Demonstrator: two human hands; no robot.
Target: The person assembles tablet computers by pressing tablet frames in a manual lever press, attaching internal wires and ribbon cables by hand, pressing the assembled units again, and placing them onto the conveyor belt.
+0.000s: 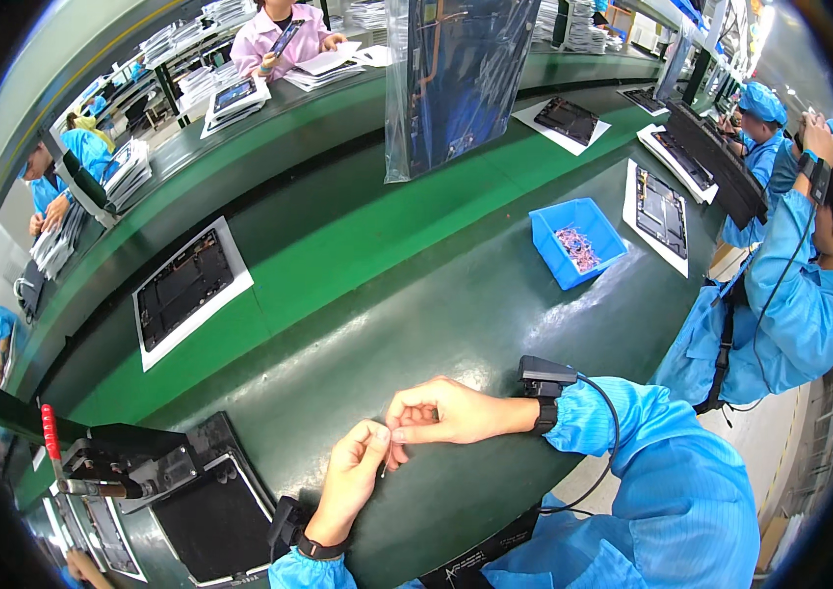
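I am holding my two hands close together low over the dark green table. My left hand point(356, 471) and my right hand point(441, 410) are both pinching something tiny between finger and thumb, right where the fingertips are meeting. I think it is a thin little wire or clip point(386, 463), but it is too small for me to be sure. I seem to be at the step of getting this small part ready in my fingers. Next it will need a gentle, steady grip so it does not slip out.

At about eight o'clock from my hands, a black flat panel point(208, 510) is lying in its holder, with a tool that has a red handle point(49, 432) beside it. At about one o'clock, farther off, a blue bin point(561, 257) is sitting with small pinkish parts inside. At ten o'clock, another open panel on a white sheet point(186, 287) is riding the belt. At twelve o'clock a clear plastic bag point(456, 79) is hanging. A worker in blue point(789, 294) is standing near at three o'clock. Nothing is blocking my hands.
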